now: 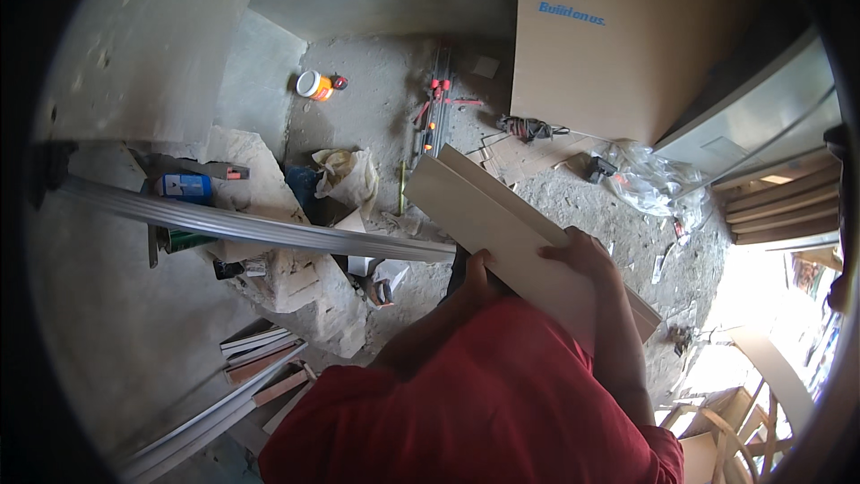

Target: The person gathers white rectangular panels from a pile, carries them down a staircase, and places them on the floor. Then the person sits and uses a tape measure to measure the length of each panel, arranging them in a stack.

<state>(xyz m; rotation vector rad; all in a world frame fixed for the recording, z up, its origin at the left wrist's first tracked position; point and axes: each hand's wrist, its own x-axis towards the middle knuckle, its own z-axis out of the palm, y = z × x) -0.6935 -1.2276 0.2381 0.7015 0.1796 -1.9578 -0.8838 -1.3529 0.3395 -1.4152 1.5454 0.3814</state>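
Observation:
A long, pale board [502, 237] lies slantwise in front of my red shirt, with a second narrow strip [488, 181] along its far edge. I cannot tell whether the two are joined or only stacked. My left hand [477, 276] grips the near edge, thumb at the top face and the other fingers mostly hidden. On the far edge, my right hand [582, 255] is closed around the board, its thumb lying on the top face. The board's right end is partly hidden by my right forearm.
A metal rail [260, 220] crosses from the left toward the board. Beyond are a black tool with red clamps [436, 99], an orange-and-white tub [315, 85] and a large brown panel [618, 45]. Clear plastic [658, 184] lies right, near stacked wooden strips [784, 202]; chunky rubble [287, 278] sits left.

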